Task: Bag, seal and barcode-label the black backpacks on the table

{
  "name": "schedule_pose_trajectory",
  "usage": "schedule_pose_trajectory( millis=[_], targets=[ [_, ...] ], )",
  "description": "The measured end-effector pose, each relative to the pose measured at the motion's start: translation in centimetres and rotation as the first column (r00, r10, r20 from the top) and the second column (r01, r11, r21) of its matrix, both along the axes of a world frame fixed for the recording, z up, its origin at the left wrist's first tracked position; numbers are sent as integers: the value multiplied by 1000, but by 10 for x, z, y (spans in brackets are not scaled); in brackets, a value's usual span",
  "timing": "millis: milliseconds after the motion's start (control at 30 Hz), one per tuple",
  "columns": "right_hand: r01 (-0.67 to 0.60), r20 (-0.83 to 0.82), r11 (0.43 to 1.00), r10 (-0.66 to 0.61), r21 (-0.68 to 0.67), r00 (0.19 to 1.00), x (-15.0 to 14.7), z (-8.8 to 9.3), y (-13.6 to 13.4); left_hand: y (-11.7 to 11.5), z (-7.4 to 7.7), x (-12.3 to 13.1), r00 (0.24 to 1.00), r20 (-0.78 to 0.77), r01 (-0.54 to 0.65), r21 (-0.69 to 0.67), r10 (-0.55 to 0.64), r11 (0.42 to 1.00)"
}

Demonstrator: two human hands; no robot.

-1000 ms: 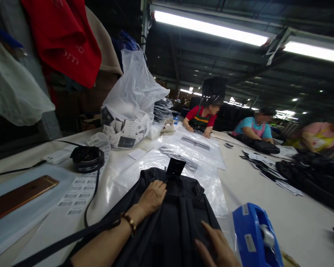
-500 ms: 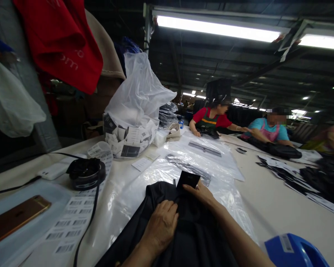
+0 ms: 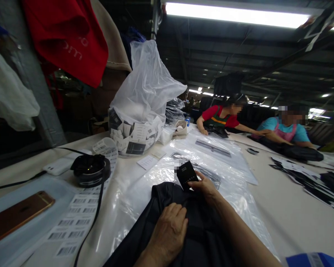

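Observation:
A black garment (image 3: 202,226) lies in front of me, its top edge over clear plastic bags (image 3: 140,189). My left hand (image 3: 171,226) rests on the garment with its fingers curled together against the cloth. Between the thumb and fingers of my right hand (image 3: 207,187) is a black hang tag (image 3: 187,173) with small pale print. The tag is held upright and tilted, just above the garment's top edge. How the tag joins the garment, if it does, I cannot tell.
Left are a barcode label strip (image 3: 75,222), a black tape roll (image 3: 90,170) and a phone (image 3: 19,215). A plastic bag of tags (image 3: 137,139) stands behind. Black-and-white pieces (image 3: 306,181) and a blue object (image 3: 311,259) lie right. Two people work across the table.
The hang tag has turned in my right hand, so its printed face now shows more upright. My left hand stays on the garment. The view has shifted slightly.

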State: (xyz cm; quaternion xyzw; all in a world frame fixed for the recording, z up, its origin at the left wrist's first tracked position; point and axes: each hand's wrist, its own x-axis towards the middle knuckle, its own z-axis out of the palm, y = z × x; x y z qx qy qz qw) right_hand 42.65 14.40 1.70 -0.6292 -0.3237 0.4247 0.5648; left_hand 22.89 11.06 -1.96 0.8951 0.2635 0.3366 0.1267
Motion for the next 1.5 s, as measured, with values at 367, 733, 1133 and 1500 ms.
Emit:
schedule_pose_trajectory(
  millis=[367,733,1133,1500],
  targets=[
    [-63,103,981,45,182,994,-9,25,-22,1,2,-1,1000,8,8,-25,-8,1000],
    [-179,473,960,58,214,879,-13,4,-93,8,6,-4,995,58,90,-132,-83,987],
    [-485,765,873,276,54,582,-24,14,-120,10,3,-5,985,146,103,-65,-93,993],
    [-543,997,839,68,-45,21,-28,18,-161,15,11,-9,972,231,115,-376,-27,920]
  ],
)
